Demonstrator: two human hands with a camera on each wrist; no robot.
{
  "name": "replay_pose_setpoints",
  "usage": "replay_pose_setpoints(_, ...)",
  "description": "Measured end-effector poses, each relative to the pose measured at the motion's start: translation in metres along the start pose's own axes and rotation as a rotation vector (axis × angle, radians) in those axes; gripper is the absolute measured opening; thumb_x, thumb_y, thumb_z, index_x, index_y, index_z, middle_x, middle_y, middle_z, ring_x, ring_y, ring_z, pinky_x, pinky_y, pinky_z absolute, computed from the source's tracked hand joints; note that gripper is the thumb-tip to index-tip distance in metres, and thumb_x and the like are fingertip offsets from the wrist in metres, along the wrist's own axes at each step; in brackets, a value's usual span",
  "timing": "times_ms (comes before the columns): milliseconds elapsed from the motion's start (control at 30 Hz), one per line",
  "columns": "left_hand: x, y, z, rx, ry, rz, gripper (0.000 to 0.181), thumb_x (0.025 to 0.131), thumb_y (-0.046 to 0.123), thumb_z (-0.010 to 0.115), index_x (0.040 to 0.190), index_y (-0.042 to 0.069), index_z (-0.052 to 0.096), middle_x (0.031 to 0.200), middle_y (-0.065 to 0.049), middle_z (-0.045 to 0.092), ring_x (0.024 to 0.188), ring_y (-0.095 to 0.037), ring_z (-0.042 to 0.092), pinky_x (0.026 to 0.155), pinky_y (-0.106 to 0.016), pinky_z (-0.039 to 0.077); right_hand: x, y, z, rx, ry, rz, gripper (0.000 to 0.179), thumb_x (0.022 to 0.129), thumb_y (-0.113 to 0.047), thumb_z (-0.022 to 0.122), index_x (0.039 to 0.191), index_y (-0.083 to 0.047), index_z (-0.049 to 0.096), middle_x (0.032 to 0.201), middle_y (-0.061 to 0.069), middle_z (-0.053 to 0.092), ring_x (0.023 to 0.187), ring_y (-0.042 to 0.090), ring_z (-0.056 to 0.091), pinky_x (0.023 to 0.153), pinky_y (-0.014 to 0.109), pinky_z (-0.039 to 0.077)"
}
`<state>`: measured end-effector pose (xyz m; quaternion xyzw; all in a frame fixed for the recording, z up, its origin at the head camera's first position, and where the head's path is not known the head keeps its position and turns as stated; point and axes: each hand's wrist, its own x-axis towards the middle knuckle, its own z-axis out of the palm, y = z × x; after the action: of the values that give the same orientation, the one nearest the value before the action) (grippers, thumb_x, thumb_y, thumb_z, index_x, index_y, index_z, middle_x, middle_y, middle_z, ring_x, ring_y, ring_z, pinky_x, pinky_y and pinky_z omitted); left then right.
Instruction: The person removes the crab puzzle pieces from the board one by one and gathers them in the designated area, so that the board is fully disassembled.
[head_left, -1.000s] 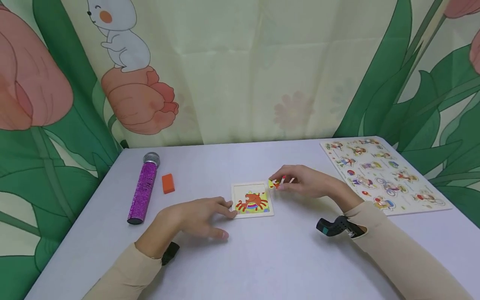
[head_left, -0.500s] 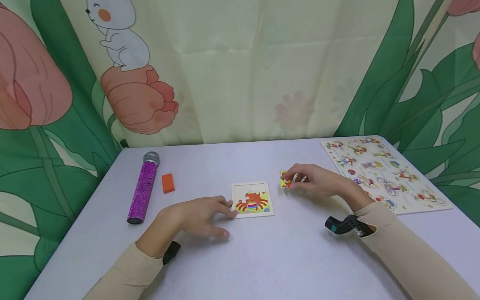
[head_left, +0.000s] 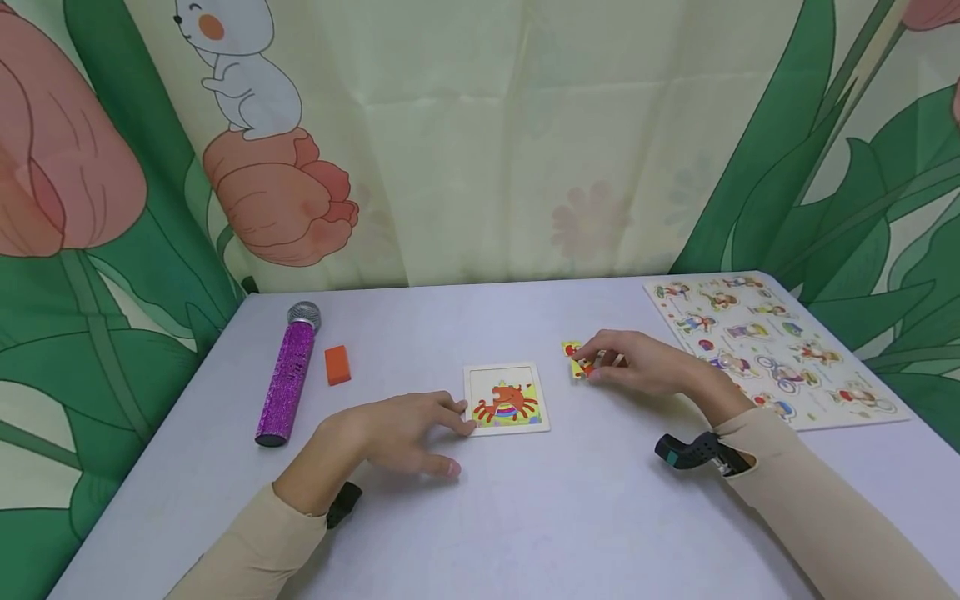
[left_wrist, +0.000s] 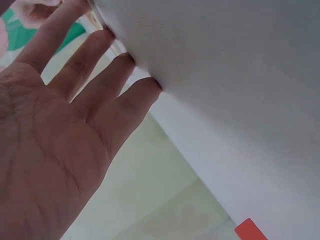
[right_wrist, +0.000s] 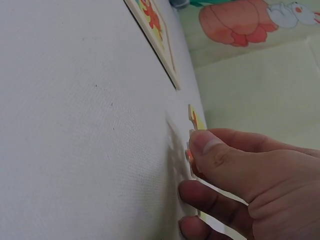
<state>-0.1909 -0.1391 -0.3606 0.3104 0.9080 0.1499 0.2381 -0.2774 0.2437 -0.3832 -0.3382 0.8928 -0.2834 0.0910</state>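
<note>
Square frame [head_left: 482, 378]: flat on the table [head_left: 540, 517], between the two hands; its lower part carries a red-and-yellow picture [head_left: 508, 403] with a rainbow arc, while its upper part is bare
Progress: partway, by my judgement; the lower portion looks filled, the bare upper portion is what remains
Puzzle piece [head_left: 571, 347]: yellow and red, out of the frame and just to its right; whether another lies behind it, I cannot tell
Right hand [head_left: 641, 362]: pinches the piece between thumb and fingers
Left hand [head_left: 401, 433]: grasps nothing; fingers extended, fingertips at the frame's left edge
Head view: alone shows the frame's whole face and the printed board [head_left: 825, 417] at the far right, also the full purple microphone [head_left: 285, 387] and orange block [head_left: 337, 365] to the left
Right wrist view: adds the piece nearly edge-on, its pale thickness, the thumb against it, a shadow on the table beside it and a gap to the frame's corner
Left wrist view: adds the palm and the undersides of the fingers, hidden from above; just a corner of the block shows here
</note>
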Motion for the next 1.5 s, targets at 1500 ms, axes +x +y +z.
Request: replay_pose_setpoints(1500, 0.000, 0.005, -0.004, -0.019, 0.033, 0.009, 0.056, 0.089, 0.047, 0.078, 0.137, 0.020, 0.068, 0.149, -0.005, 0.053, 0.139, -0.025, 0.049, 0.118, -0.047, 0.038, 0.009, -0.013, 0.002, 0.004, -0.001, 0.024, 0.020, 0.093, -0.020, 0.078, 0.110, -0.018, 0.068, 0.111, -0.005, 0.066, 0.092, 0.015, 0.063, 0.084, 0.032, 0.054)
